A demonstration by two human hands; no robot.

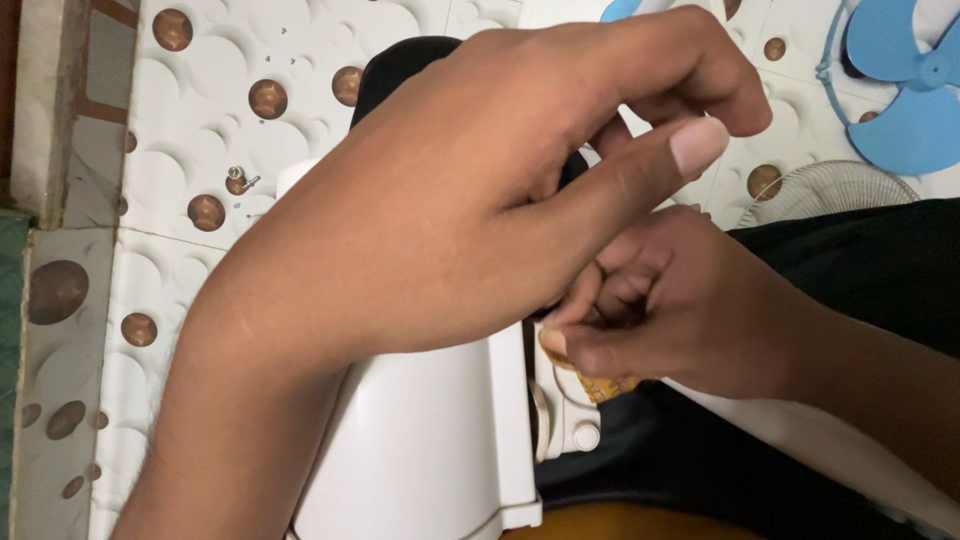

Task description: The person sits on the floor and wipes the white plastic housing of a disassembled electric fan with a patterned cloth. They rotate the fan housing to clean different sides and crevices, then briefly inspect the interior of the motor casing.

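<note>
Housing (420, 440) white, smooth, rounded; left hand (450, 220) over it, right hand (680, 310) pinching maybe yellowish strip (608, 385).

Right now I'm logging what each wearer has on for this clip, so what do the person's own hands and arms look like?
Both the left hand and the right hand are bare: no gloves, rings, watch or bands show. The forearms are uncovered as far as the frame reaches, with no sleeve edge in view. The nails are short and unpainted. Nothing is strapped or taped to either wrist.
</note>
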